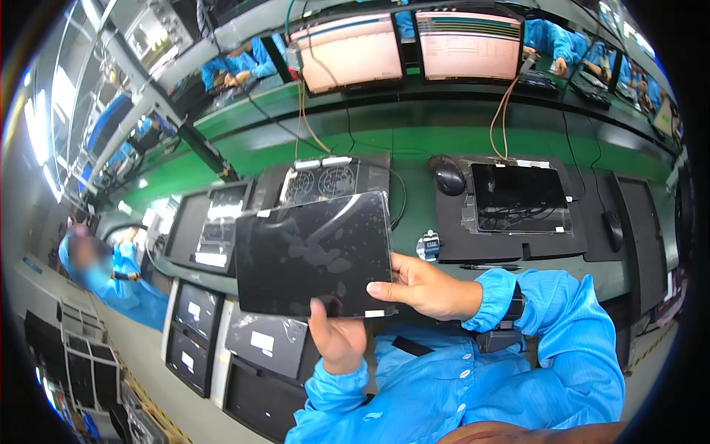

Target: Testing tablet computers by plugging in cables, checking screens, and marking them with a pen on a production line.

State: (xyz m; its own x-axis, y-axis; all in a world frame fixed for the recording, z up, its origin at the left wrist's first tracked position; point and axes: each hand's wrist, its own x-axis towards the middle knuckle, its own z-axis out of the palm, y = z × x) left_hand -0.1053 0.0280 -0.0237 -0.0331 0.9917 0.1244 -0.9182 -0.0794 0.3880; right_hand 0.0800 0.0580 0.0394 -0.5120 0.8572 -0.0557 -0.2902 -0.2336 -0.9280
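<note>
A glossy black screen panel (310,255) is raised in front of me, tilted, with smudges on its face and small white tabs at its edges. My left hand (340,342) holds it from below, thumb on the front face near the bottom edge. At the lower right corner, my right hand (429,287) grips it with the thumb in front; the other fingers are partly behind it. Beyond its top edge sits a black pad with a fan-patterned unit (322,181). On the right, a second black panel (520,196) lies on a dark pad with a cable attached.
Two monitors (355,52) stand at the back. A black mouse (447,175), a pen (492,267) and a small blue-and-white item (427,246) lie on the green bench. Trays with panels (194,333) stand at lower left. Co-workers in blue (126,259) are at the left and behind the bench.
</note>
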